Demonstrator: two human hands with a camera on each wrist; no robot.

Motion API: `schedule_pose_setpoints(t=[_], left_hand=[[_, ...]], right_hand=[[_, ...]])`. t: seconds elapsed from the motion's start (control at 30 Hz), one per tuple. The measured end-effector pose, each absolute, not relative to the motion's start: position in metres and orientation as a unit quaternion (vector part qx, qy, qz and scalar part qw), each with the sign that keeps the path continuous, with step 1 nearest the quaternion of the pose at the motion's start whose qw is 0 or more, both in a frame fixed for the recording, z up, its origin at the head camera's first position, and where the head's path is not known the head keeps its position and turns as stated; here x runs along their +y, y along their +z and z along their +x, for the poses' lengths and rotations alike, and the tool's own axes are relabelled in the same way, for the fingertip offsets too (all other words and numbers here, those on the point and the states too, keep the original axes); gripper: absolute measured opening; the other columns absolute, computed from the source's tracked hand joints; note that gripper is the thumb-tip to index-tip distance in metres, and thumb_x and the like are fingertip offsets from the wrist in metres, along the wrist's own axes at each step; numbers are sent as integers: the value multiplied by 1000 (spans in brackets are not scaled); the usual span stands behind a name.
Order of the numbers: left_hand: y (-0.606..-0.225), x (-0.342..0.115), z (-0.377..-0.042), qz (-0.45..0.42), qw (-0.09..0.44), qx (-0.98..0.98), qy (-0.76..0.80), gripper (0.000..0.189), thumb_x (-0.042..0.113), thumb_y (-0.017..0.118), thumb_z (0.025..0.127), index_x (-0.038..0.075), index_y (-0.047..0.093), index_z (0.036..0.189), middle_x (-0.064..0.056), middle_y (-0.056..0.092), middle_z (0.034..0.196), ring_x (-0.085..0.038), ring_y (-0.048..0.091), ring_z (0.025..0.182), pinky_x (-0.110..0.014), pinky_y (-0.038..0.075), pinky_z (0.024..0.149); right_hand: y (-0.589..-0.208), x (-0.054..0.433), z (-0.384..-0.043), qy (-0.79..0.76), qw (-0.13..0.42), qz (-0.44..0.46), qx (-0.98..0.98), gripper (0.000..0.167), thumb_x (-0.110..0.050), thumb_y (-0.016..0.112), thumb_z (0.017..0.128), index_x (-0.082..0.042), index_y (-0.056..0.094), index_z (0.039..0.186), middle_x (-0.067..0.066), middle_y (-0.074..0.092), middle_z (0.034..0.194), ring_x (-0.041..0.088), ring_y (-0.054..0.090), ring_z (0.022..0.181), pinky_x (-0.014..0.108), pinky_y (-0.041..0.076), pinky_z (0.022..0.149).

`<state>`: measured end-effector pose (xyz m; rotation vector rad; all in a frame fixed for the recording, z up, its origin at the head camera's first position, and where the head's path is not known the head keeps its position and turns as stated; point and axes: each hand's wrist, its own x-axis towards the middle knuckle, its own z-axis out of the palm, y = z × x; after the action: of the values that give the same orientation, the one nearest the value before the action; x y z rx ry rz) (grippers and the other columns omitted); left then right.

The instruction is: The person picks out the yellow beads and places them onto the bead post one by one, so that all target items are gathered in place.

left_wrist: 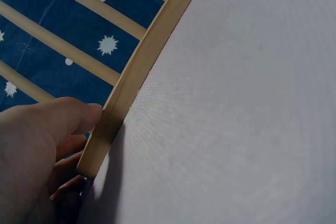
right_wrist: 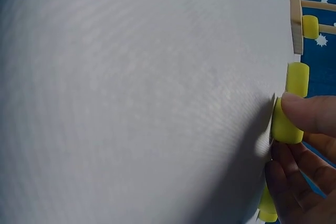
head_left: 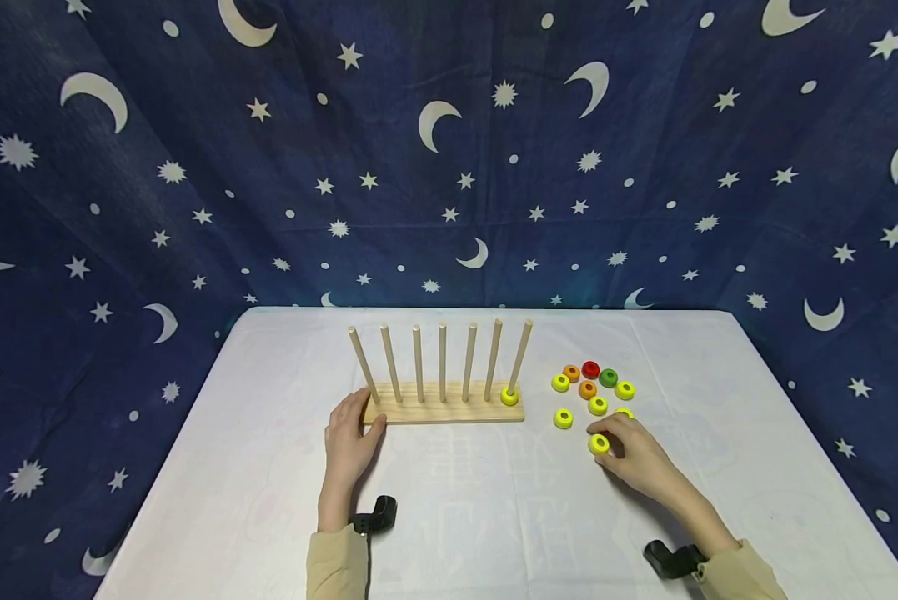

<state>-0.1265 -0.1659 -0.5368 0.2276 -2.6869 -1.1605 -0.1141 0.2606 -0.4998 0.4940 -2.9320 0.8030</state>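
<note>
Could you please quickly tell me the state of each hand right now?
Left hand: closed, holding the left end of the wooden peg base.
Right hand: closed, pinching a yellow ring.

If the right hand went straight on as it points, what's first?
Beyond the pinched yellow ring, the right hand would probably meet the loose yellow ring lying toward the peg rack; exact alignment and depth are uncertain.

Left hand (left_wrist: 37, 142) grips a wooden rack (left_wrist: 131, 77), shadowed fingers (left_wrist: 68, 167) seemingly behind.
</note>
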Motion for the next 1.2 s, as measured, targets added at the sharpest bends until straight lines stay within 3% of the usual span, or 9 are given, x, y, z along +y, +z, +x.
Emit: schedule_pose_setpoints(t=[0.37,0.77,1.2], left_hand=[[-537,-166,-126,78,103,-912,-390,55,21,64,90,5,48,140,-17,45,147,-36,30,141,-57,24,109],[-536,-165,-126,79,108,-908,-397,55,22,64,90,5,48,140,-16,46,147,-36,31,141,-56,23,110],[-536,-165,-127,81,96,-909,-396,55,21,63,90,5,47,140,-16,44,148,-36,29,142,-56,21,111]], right_hand=[[-501,260,-114,267,33,156,-950,33,2,77,71,-10,68,100,1,63,99,23,60,96,40,50,84],[-501,260,-115,261,15,143,-954,29,-3,76,75,-8,66,102,3,63,102,26,60,102,48,47,90],[-496,259,-114,273,5,126,-954,30,-4,76,77,-8,65,105,6,65,103,29,62,101,49,49,87]])
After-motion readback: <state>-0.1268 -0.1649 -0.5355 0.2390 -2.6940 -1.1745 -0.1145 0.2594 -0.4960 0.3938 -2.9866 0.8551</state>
